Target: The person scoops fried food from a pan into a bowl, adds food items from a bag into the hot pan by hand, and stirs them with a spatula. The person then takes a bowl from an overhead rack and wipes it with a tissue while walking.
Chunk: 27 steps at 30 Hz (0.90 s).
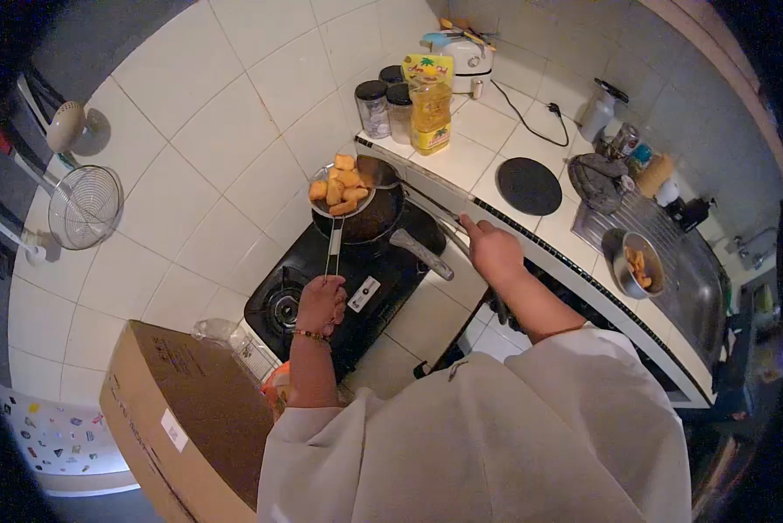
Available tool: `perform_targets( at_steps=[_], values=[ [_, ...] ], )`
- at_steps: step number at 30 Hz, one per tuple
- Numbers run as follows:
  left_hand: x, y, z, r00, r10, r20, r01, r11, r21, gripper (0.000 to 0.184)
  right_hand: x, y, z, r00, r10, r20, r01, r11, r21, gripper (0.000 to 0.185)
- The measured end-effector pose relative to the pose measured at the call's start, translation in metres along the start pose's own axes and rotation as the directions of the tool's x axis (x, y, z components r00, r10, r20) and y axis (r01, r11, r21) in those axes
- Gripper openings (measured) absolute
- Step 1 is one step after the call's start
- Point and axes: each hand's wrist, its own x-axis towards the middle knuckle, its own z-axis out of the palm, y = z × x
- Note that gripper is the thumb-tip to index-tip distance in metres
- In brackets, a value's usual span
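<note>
My left hand (322, 304) is closed round the wire handle of a strainer (334, 225). Golden fried pieces (343, 186) fill the strainer, which is held above a dark pan (378, 218) on the black gas stove (309, 261). The pan's grey handle (421, 254) points toward the right. My right hand (494, 253) grips the long handle of a spatula (431, 202), whose flat head is beside the strainer over the pan.
An oil bottle (431, 113) and dark-lidded jars (373, 111) stand behind the stove. A metal bowl (637, 265) with fried pieces is by the sink (701, 305). An open cardboard box (139, 410) is at lower left; a round black mat (529, 186) lies on the counter.
</note>
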Motion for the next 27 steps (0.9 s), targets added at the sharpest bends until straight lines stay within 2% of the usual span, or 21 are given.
perform_targets(
  at_steps=[6, 8, 9, 10, 11, 12, 13, 14, 15, 18, 21, 23, 27],
  values=[
    [-0.005, 0.001, 0.003, 1.000, -0.015, -0.010, 0.015, 1.000, 0.006, 0.016, -0.006, -0.006, -0.003, 0.999, 0.037, -0.015, -0.037, 0.999, 0.009, 0.036],
    [-0.003, 0.000, 0.001, 0.999, -0.003, 0.041, 0.005, 0.998, -0.056, 0.014, -0.004, -0.007, -0.009, 0.982, 0.144, 0.122, -0.163, 0.974, 0.160, 0.039],
    [-0.001, -0.002, -0.001, 0.999, -0.001, 0.052, 0.004, 0.999, -0.052, 0.014, -0.004, -0.001, 0.003, 0.981, 0.154, 0.116, -0.171, 0.973, 0.155, 0.039],
    [0.002, -0.005, -0.005, 0.995, -0.038, 0.089, 0.051, 0.988, -0.144, 0.014, -0.005, 0.008, 0.026, 0.987, 0.094, -0.132, -0.044, 0.941, 0.335, 0.035],
    [0.004, -0.007, -0.005, 0.989, -0.075, 0.131, 0.104, 0.967, -0.233, 0.014, -0.007, 0.016, 0.037, 0.923, 0.072, -0.379, 0.122, 0.878, 0.463, 0.031],
    [0.004, -0.006, -0.002, 0.986, -0.078, 0.144, 0.110, 0.967, -0.229, 0.014, -0.006, 0.018, 0.026, 0.922, 0.080, -0.380, 0.111, 0.883, 0.456, 0.031],
    [0.001, -0.004, 0.002, 0.994, -0.038, 0.099, 0.053, 0.988, -0.147, 0.015, -0.004, 0.016, 0.005, 0.938, 0.328, 0.108, -0.279, 0.533, 0.799, 0.029],
    [-0.001, -0.003, 0.005, 0.999, 0.007, 0.054, -0.003, 0.998, -0.064, 0.015, -0.005, 0.015, -0.011, 0.734, 0.292, 0.613, -0.647, 0.026, 0.762, 0.028],
    [-0.002, -0.003, 0.009, 0.998, 0.005, 0.060, -0.001, 0.998, -0.064, 0.015, -0.008, 0.018, -0.019, 0.732, 0.298, 0.612, -0.647, 0.026, 0.762, 0.028],
    [-0.006, 0.005, 0.020, 0.997, -0.023, 0.075, 0.032, 0.992, -0.126, 0.016, -0.017, 0.036, -0.026, 0.685, 0.232, 0.691, -0.648, -0.238, 0.723, 0.027],
    [-0.012, 0.012, 0.043, 0.997, -0.066, 0.040, 0.067, 0.997, -0.035, 0.016, -0.026, 0.059, -0.031, 0.643, 0.319, 0.696, -0.630, -0.296, 0.718, 0.025],
    [-0.008, 0.009, 0.056, 0.991, -0.005, 0.135, 0.004, 1.000, 0.012, 0.017, -0.033, 0.074, -0.042, 0.655, 0.345, 0.673, -0.616, -0.273, 0.739, 0.026],
    [-0.004, 0.005, 0.098, 0.984, -0.066, 0.166, 0.074, 0.996, -0.041, 0.014, -0.049, 0.120, -0.046, 0.663, 0.427, 0.615, -0.572, -0.242, 0.784, 0.028]
  ],
)
